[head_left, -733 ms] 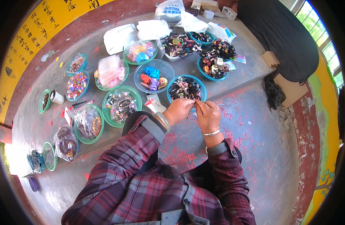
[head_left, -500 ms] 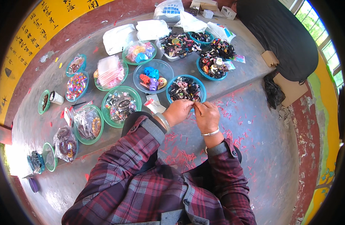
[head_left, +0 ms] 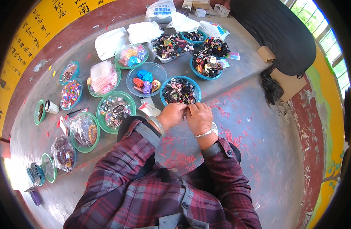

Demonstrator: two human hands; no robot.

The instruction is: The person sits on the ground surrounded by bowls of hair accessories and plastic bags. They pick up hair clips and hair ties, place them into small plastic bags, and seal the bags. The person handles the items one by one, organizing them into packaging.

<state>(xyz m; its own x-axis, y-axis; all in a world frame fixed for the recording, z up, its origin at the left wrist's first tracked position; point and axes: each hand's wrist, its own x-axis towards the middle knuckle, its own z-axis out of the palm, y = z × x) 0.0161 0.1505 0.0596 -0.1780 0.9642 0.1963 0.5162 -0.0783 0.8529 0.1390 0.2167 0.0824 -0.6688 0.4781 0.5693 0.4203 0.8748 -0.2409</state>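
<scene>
— Where are the hands?
— Left hand [head_left: 173, 114] and right hand [head_left: 198, 117] meet, fingers pinched together on something too small to identify, at six o'clock of the blue bowl of dark hair ties [head_left: 180, 91].

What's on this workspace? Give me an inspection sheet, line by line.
Surface: grey concrete floor flecked with red paint.
Job's things: blue bowl of dark hair ties nearest both hands; whatever they pinch is too small to tell.
Clutter: green bowl, clear bowl of bright clips, bagged beads, white bags.
Grips: left hand and right hand closed, touching, working together.
Cables: nothing seen.
Surroundings: yellow wall, black cloth, cardboard.
</scene>
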